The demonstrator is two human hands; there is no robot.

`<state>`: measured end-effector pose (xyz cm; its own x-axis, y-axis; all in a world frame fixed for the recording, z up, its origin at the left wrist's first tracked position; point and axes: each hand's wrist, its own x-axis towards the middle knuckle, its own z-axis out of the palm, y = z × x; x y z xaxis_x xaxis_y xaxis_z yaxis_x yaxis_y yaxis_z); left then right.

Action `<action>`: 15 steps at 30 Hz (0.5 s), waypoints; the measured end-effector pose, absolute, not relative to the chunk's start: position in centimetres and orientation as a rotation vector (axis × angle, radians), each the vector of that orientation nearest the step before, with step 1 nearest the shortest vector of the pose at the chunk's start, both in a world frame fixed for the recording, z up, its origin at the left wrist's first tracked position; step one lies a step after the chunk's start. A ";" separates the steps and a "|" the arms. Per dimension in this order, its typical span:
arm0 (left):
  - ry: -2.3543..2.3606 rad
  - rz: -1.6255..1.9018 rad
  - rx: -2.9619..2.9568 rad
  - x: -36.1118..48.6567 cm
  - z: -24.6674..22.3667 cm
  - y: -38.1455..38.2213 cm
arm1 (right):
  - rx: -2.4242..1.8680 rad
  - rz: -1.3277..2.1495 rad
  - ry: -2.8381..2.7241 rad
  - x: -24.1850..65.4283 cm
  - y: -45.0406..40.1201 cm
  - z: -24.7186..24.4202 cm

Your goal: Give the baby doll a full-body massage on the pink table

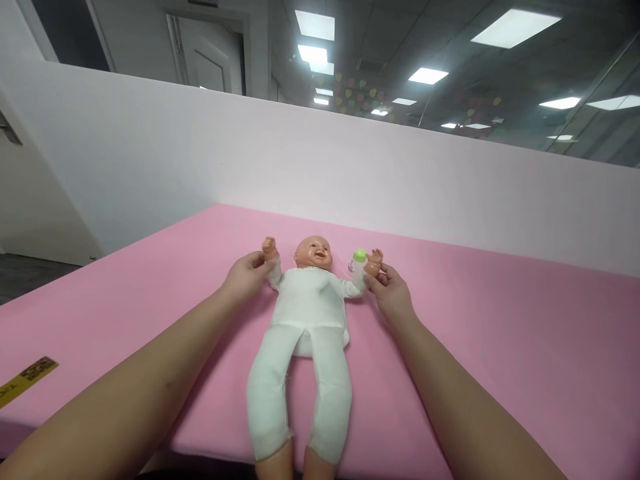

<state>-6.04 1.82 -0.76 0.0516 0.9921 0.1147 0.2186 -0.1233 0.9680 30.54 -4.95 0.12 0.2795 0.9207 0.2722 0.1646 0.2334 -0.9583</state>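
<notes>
A doll (309,297) lay face up on the pink pad (150,287), legs nearest. Beyond them, the left hand (246,275) pinched its wrist at left and the right hand (395,293) the one at right, seemingly positioning both arms; the next move called for an even, gentle grip, clear of the bottle (358,262) just beyond.

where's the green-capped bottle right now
Right of centre in the head view: the bottle is on the pink surface, between the doll's head and the person's right hand.
</notes>
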 end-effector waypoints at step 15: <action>1.337 1.250 0.866 -8.2 -3.2 5.7 | -1.398 1.184 -0.748 35.2 -2.6 -2.4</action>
<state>-8.16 5.69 -3.19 -0.1752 0.9611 -0.2136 -0.1488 0.1886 0.9707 35.16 -2.61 -2.39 0.3005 0.9222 -0.2433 -0.1762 -0.1970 -0.9644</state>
